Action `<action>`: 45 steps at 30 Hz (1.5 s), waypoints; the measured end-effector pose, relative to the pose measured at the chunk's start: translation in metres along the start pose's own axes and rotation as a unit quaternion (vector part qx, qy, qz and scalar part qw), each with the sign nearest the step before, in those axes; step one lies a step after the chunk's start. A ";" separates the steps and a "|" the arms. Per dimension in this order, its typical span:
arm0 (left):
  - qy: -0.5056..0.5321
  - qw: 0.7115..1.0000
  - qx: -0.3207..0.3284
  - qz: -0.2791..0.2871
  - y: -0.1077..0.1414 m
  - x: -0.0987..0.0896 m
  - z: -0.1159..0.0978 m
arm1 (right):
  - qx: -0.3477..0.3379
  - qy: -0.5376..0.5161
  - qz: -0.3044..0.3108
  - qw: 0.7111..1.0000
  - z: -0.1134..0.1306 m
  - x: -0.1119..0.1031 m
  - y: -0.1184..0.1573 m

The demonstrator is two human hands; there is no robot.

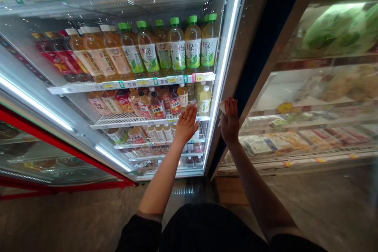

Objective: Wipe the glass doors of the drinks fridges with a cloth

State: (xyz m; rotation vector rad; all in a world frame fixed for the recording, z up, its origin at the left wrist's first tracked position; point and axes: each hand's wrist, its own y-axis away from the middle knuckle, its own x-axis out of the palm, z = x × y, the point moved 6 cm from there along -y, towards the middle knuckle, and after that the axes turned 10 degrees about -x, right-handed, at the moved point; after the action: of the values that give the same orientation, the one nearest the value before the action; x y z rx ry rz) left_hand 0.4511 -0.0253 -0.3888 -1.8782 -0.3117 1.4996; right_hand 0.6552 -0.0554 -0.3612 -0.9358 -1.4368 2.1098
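Cloth (222, 106) was pale, creased and bunched, partly hidden by the right hand (230, 122). Lay at three o'clock from view centre; one edge poked out toward the hand's eleven o'clock.

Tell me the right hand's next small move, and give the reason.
Probably slide the right hand a little way up the cooler's frame, cloth and all: the cloth appears to be against that frame, while the left hand, fingers extended in front of the bottles, holds nothing.
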 end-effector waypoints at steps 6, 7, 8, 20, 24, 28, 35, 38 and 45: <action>0.008 1.000 -0.006 0.004 -0.001 0.004 0.003 | -0.040 -0.030 0.106 0.993 0.022 0.025 -0.002; 0.010 1.000 -0.007 0.009 -0.001 0.005 0.004 | -0.041 -0.030 0.104 0.993 0.022 0.025 -0.005; 0.010 1.000 -0.008 0.012 -0.001 0.005 0.004 | -0.039 -0.028 0.095 0.994 0.021 0.024 -0.006; -0.040 0.999 -0.013 -0.003 -0.001 0.016 0.004 | -0.026 -0.012 0.080 0.996 0.010 0.016 0.012; -0.050 0.998 -0.017 -0.019 0.000 0.017 0.005 | -0.025 -0.031 0.093 0.995 0.012 0.020 0.018; -0.048 0.998 -0.017 -0.022 0.000 0.015 0.005 | -0.063 -0.046 0.120 0.990 0.015 0.025 0.014; -0.056 0.998 -0.017 -0.002 0.000 0.011 0.003 | -0.029 -0.043 0.104 0.993 0.004 0.019 0.018; -0.063 0.998 -0.025 0.003 -0.001 0.011 0.003 | -0.048 -0.054 0.138 0.988 0.009 0.026 0.021; -0.067 0.997 -0.027 0.019 -0.001 0.010 0.003 | -0.061 -0.064 0.143 0.986 0.006 0.025 0.019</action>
State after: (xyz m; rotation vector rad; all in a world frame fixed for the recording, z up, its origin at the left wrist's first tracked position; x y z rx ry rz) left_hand 0.4516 -0.0172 -0.3958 -1.8392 -0.3828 1.6614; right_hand 0.6343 -0.0496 -0.3842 -1.1313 -1.5923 2.3464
